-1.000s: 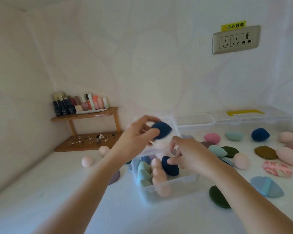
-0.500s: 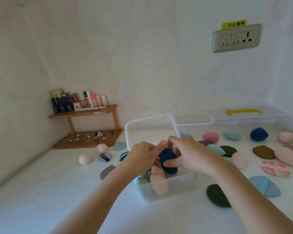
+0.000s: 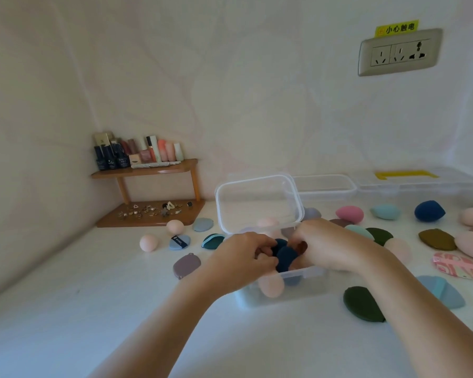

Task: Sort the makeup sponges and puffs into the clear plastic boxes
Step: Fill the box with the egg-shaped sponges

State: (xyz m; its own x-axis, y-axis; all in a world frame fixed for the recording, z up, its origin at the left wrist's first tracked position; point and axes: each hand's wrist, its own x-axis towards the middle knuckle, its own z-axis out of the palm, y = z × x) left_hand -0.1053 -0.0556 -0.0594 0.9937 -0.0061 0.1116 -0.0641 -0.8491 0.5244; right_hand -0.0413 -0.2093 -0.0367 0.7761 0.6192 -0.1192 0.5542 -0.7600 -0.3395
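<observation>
1. Nearest, just below and to the right of the right grip [image 3: 333,246], a dark green puff [image 3: 362,304] lies flat on the white tabletop [image 3: 93,309]. A pale blue puff [image 3: 443,290] lies beside it, and a mauve puff [image 3: 186,266] lies to the left of the left grip [image 3: 243,257]. All three look unsorted.
2. Both grips meet over the clear box [image 3: 306,293]. Their fingers are curled round a dark blue sponge [image 3: 284,257], pinching it from opposite sides, with the right fingertips partly hidden.
3. The sponge sits between the grips at the box's rim, partly inside. Two hands probably serve to squeeze it into a gap, as the box looks crowded. A pink sponge [image 3: 271,286] presses against the front wall under the grips.
4. Just behind the grips the lid [image 3: 257,203] stands upright, leaving the mouth free.
5. Farther right of the grips, loose sponges and puffs are scattered, among them a navy sponge [image 3: 429,211].
6. At the wall behind the right grip wait two more boxes [image 3: 322,186], likely for the puffs. A wooden shelf [image 3: 145,170] of bottles fills the far-left corner, and a wall socket [image 3: 399,53] sits high on the right.
</observation>
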